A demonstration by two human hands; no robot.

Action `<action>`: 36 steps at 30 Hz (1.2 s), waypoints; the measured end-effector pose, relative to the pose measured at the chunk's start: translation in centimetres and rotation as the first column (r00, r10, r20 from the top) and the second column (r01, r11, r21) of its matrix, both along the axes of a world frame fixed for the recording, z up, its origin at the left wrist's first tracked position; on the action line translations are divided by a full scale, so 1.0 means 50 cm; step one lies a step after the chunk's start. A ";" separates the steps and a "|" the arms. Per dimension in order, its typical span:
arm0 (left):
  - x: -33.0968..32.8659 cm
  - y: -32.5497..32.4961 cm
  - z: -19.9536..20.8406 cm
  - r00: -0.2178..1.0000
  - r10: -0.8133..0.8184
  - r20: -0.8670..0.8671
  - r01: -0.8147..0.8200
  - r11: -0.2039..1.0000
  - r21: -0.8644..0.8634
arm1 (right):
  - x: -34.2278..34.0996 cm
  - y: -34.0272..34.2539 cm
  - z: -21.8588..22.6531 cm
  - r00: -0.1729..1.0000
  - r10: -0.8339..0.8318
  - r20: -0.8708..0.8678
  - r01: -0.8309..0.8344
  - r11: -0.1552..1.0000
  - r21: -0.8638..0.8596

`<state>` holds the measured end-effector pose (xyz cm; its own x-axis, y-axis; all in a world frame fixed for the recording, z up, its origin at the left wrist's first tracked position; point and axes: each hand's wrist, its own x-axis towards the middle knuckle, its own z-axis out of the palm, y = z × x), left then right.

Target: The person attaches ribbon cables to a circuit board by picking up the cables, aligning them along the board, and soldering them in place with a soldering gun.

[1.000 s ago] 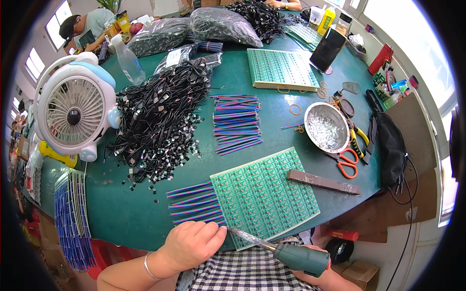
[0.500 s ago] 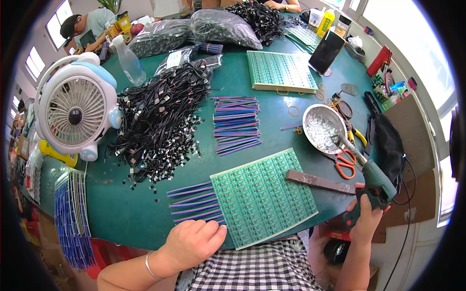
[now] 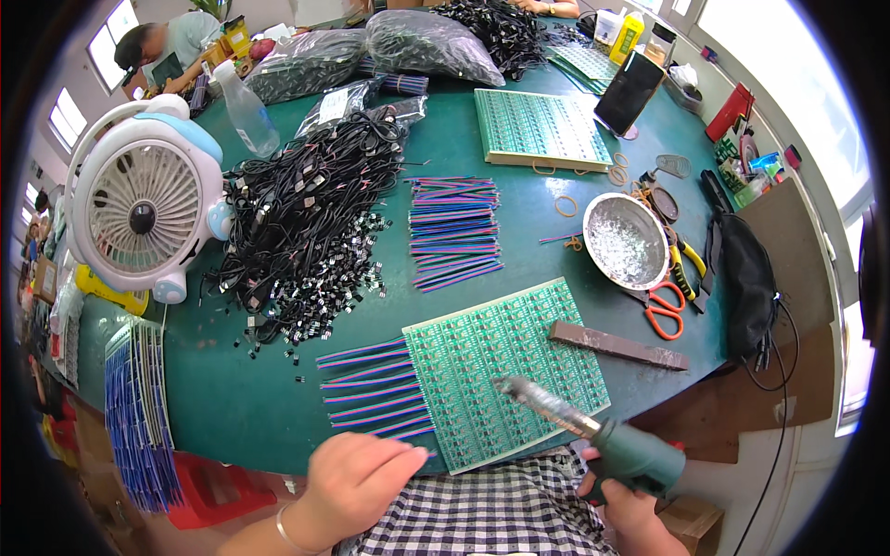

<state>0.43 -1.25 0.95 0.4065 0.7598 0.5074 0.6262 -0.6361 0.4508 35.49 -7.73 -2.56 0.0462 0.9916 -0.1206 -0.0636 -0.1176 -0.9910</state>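
Note:
My right hand [image 3: 623, 508] grips the green handle of a soldering gun [image 3: 642, 456]. Its stained metal tip reaches over the middle of a green circuit board panel [image 3: 482, 408] at the table's front edge; whether it touches cannot be told. At the panel's lower left corner, my left hand [image 3: 362, 486] is closed in a pinch on a thin coloured wire [image 3: 430, 455], mostly hidden by the fingers. Several red, blue and black wire strips [image 3: 371, 385] stick out leftward from the panel's left edge. Across the panel's right side lies a brown bar [image 3: 619, 346].
A metal bowl [image 3: 598, 255] with silvery bits stands right, near orange-handled scissors [image 3: 664, 320]. Beyond the panel are a wire pile [image 3: 454, 232] and stacked panels [image 3: 542, 134]. Black cables [image 3: 315, 213] and a fan [image 3: 144, 208] occupy the left. A phone [image 3: 630, 95] leans at the back.
The soldering gun has come left with my right hand, its tip moving from the metal bowl to over the panel. My left hand has lowered slightly, and a wire end now shows at its fingertips.

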 end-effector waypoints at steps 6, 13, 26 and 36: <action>0.016 0.009 -0.049 0.996 -0.041 -0.085 0.026 0.985 -0.172 | -0.002 -0.040 0.044 0.867 0.252 0.429 -0.272 0.962 -0.015; 0.012 0.004 -0.058 0.997 -0.032 -0.072 0.021 0.989 -0.149 | -0.019 -0.036 0.032 0.820 0.281 0.499 -0.366 0.927 0.080; 0.013 0.003 -0.059 0.998 0.003 -0.056 -0.010 0.992 -0.125 | -0.052 -0.013 0.057 0.873 0.311 0.375 -0.323 0.946 -0.034; 0.013 0.003 -0.057 0.998 -0.002 -0.064 -0.006 0.990 -0.138 | -0.034 0.011 0.025 0.785 0.403 0.471 -0.480 0.876 0.050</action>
